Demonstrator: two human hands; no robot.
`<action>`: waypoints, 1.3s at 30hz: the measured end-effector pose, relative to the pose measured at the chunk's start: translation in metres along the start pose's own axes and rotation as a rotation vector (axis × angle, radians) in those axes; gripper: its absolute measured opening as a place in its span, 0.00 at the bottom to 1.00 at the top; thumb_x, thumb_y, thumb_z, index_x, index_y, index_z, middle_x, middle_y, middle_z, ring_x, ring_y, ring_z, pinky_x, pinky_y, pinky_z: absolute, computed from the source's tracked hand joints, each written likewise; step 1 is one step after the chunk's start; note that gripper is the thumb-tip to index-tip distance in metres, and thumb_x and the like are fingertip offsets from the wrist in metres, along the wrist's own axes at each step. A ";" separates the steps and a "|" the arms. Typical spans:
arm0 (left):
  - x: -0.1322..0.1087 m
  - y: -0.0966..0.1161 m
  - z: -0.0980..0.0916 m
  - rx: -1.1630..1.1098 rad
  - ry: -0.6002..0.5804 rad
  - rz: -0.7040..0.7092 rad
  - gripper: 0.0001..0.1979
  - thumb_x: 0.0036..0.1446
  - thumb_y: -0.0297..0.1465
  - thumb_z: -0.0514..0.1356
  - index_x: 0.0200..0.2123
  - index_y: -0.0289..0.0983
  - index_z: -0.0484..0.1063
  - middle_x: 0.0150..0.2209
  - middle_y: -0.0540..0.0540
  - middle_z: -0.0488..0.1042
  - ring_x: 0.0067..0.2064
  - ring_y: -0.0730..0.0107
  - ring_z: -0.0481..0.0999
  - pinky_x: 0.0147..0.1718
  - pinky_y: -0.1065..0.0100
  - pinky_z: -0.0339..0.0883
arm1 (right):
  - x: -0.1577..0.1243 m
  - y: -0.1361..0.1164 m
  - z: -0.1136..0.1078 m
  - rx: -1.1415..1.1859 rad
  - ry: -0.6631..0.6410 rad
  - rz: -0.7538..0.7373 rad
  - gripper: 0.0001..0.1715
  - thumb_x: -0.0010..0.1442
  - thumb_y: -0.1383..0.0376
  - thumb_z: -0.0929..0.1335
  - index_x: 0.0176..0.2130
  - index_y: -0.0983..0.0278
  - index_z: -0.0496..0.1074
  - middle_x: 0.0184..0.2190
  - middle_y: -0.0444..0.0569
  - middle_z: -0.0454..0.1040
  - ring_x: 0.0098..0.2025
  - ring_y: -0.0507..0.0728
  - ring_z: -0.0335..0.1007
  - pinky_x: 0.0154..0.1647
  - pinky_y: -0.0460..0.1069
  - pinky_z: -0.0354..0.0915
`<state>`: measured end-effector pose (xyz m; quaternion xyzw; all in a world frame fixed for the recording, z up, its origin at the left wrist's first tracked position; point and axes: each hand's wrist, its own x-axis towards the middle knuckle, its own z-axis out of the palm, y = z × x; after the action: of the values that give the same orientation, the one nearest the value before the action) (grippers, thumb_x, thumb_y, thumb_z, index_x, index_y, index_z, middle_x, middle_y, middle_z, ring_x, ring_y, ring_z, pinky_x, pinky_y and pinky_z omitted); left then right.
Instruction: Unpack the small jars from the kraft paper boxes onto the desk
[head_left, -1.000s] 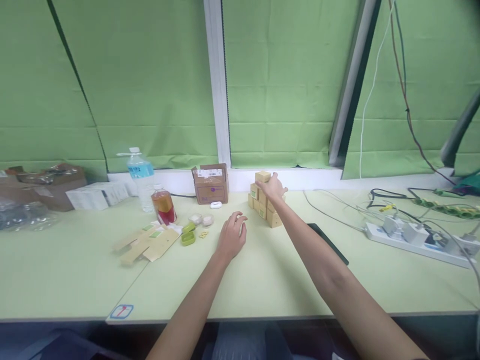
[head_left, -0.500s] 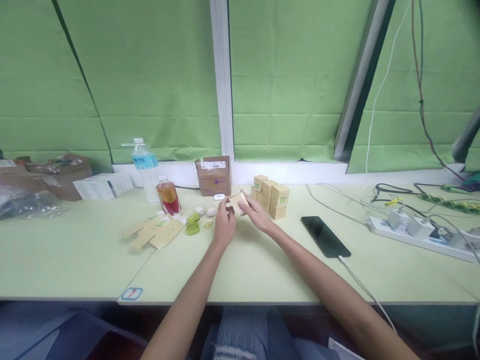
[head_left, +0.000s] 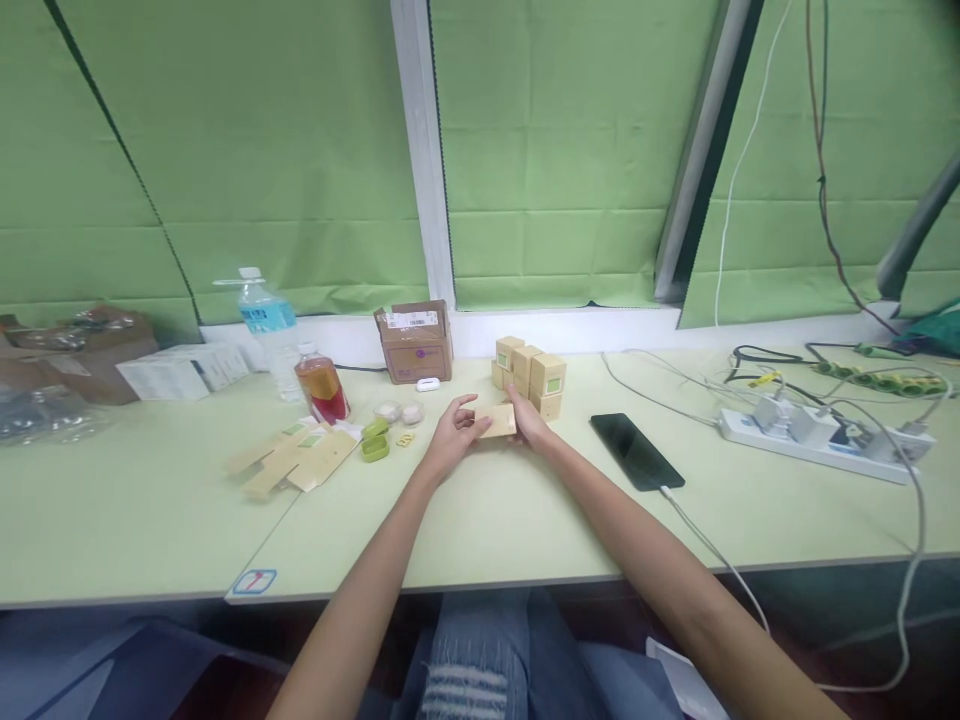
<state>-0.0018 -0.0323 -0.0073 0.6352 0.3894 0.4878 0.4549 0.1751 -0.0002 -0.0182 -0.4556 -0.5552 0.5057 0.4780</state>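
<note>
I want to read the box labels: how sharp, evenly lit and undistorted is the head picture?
Head view: soft, even light, faint shadows under the left hand and right hand; the small box they hold is blurred, print unreadable; the wide lens slants the window frame and table edge.

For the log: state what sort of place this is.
Likely an office desk used for packing: stacked boxes, flat blanks, a power strip. The left hand and right hand hold one box.

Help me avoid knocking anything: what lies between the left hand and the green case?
Head view: a small yellow piece lies between left hand and green case.
</note>
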 end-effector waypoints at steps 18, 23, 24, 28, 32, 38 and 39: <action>0.008 -0.013 -0.010 0.042 0.103 0.042 0.34 0.53 0.50 0.68 0.55 0.32 0.76 0.50 0.38 0.80 0.49 0.59 0.79 0.47 0.61 0.74 | -0.014 -0.012 0.006 -0.913 -0.072 -0.712 0.32 0.61 0.47 0.73 0.56 0.62 0.71 0.52 0.56 0.76 0.57 0.63 0.70 0.57 0.56 0.66; 0.008 -0.017 -0.011 0.103 0.102 0.061 0.34 0.56 0.49 0.66 0.59 0.31 0.74 0.54 0.36 0.79 0.52 0.56 0.79 0.51 0.55 0.74 | -0.016 -0.015 0.004 -0.933 -0.058 -0.687 0.31 0.58 0.46 0.75 0.53 0.61 0.73 0.49 0.55 0.77 0.54 0.63 0.72 0.53 0.54 0.67; 0.008 -0.017 -0.011 0.119 0.104 0.070 0.34 0.57 0.49 0.66 0.58 0.32 0.74 0.54 0.36 0.79 0.52 0.56 0.79 0.52 0.55 0.74 | -0.016 -0.016 0.004 -0.940 -0.057 -0.676 0.31 0.58 0.46 0.75 0.53 0.61 0.73 0.49 0.55 0.77 0.54 0.63 0.72 0.53 0.54 0.67; 0.007 -0.019 -0.010 0.196 0.109 0.118 0.31 0.61 0.48 0.62 0.58 0.31 0.75 0.52 0.36 0.80 0.52 0.55 0.79 0.53 0.55 0.73 | -0.016 -0.017 0.009 -0.987 -0.044 -0.649 0.31 0.59 0.46 0.75 0.53 0.61 0.72 0.49 0.55 0.77 0.53 0.63 0.73 0.51 0.53 0.66; 0.008 -0.022 -0.013 0.239 0.127 0.163 0.28 0.65 0.48 0.57 0.58 0.33 0.74 0.52 0.37 0.79 0.48 0.57 0.79 0.48 0.58 0.75 | -0.018 -0.020 0.008 -0.995 -0.003 -0.607 0.31 0.58 0.45 0.75 0.52 0.61 0.73 0.49 0.55 0.78 0.51 0.63 0.74 0.48 0.53 0.67; 0.005 -0.017 -0.019 0.301 0.255 0.251 0.23 0.69 0.39 0.52 0.63 0.40 0.68 0.47 0.41 0.76 0.41 0.62 0.77 0.43 0.60 0.74 | -0.017 -0.016 -0.001 -0.927 0.016 -0.587 0.30 0.59 0.52 0.76 0.56 0.62 0.70 0.53 0.55 0.76 0.54 0.63 0.73 0.51 0.53 0.66; 0.003 -0.014 -0.019 0.404 0.277 0.326 0.20 0.69 0.36 0.51 0.61 0.41 0.70 0.50 0.39 0.74 0.46 0.60 0.76 0.48 0.58 0.72 | -0.017 -0.015 -0.002 -0.918 0.017 -0.590 0.31 0.59 0.53 0.76 0.56 0.62 0.70 0.54 0.55 0.76 0.55 0.63 0.72 0.52 0.53 0.66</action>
<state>-0.0203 -0.0218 -0.0179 0.6945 0.4298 0.5490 0.1775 0.1785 -0.0175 -0.0046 -0.4465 -0.8192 0.0518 0.3562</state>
